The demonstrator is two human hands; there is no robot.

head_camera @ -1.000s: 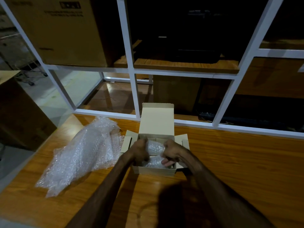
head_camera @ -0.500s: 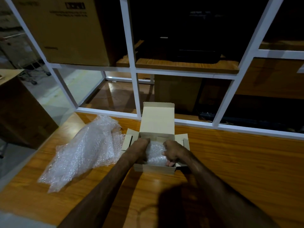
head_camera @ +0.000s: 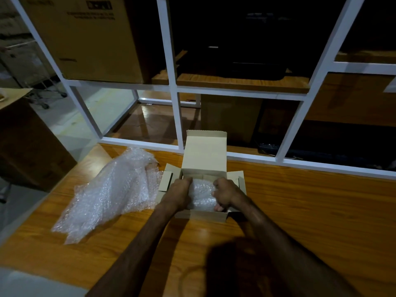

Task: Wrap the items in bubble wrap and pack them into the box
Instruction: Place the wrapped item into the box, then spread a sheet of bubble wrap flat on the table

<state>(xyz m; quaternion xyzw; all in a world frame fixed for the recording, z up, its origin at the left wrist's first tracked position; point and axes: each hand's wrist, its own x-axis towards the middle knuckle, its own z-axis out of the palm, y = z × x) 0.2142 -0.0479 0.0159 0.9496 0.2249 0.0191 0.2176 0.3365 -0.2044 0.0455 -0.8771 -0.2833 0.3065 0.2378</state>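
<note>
Two bare forearms come into view from the bottom edge. No sleeve, cuff or glove shows anywhere along them, and both are uncovered right down to the frame's lower border. The wrists carry no watch, band or bracelet. The left hand [head_camera: 179,192] and the right hand [head_camera: 226,194] are likewise bare, and no ring can be made out on the fingers [head_camera: 217,182] that show. The light is dim, so fine detail such as nails is hard to make out. Tendons and veins stand out faintly on the right forearm.
</note>
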